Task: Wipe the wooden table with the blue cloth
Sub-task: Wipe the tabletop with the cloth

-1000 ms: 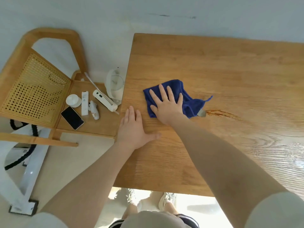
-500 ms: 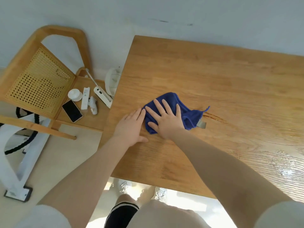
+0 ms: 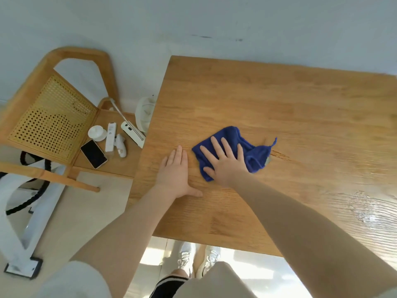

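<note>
The blue cloth (image 3: 252,150) lies crumpled on the wooden table (image 3: 290,108), near its left part. My right hand (image 3: 222,161) presses flat on the cloth's left half with fingers spread, covering part of it. My left hand (image 3: 175,175) rests palm down on the bare wood just left of the cloth, fingers together and thumb out, not touching the cloth. A dark streak in the wood runs right of the cloth.
A wooden chair with a cane back (image 3: 51,119) stands left of the table. On its seat lie a phone (image 3: 93,154), white remotes (image 3: 110,139), a small white cup (image 3: 97,132) and other white items. A white frame (image 3: 19,229) stands on the floor. My shoes (image 3: 199,260) show below the table's near edge.
My right hand and the cloth moved down and left toward my left hand, then slightly back right. My left hand stays planted near the table's left edge; the camera shifted.
</note>
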`<state>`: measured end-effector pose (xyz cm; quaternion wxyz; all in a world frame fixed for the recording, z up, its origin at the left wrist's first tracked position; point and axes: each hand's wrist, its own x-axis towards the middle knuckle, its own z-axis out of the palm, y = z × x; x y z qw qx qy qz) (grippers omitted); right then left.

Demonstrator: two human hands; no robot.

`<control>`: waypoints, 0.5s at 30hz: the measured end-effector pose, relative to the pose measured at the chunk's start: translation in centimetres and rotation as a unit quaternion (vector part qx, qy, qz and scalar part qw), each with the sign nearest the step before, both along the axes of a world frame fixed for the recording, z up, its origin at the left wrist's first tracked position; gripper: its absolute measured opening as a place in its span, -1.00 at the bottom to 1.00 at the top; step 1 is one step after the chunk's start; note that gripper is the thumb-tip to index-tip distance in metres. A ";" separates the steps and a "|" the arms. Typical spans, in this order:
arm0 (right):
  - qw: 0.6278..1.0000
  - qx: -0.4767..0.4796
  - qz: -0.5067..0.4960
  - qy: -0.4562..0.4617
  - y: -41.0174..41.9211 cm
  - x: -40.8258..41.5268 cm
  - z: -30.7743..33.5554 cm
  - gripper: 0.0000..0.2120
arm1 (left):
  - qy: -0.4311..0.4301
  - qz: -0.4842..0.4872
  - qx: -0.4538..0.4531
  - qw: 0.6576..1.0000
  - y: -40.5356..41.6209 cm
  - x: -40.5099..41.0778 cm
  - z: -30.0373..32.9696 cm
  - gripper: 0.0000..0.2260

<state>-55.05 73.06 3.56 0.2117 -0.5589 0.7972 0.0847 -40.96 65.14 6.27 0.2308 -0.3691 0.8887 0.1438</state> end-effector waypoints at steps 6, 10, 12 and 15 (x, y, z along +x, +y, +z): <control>0.999 0.017 -0.042 0.016 4.7 3.2 0.1 -0.41 | 0.008 -0.028 0.002 1.000 0.7 -0.4 0.4 0.21; 0.999 0.006 -0.035 0.036 4.2 2.6 -0.2 -0.41 | 0.058 -0.062 0.016 0.996 0.7 -1.0 -0.8 0.23; 0.997 -0.012 -0.058 0.045 3.0 1.3 -0.7 -0.42 | 0.067 -0.074 0.008 0.995 0.3 -1.4 -1.3 0.26; 0.991 -0.038 -0.119 0.053 -0.2 -1.9 -1.2 -0.44 | 0.053 -0.099 -0.009 0.994 -0.2 -2.0 -1.7 0.32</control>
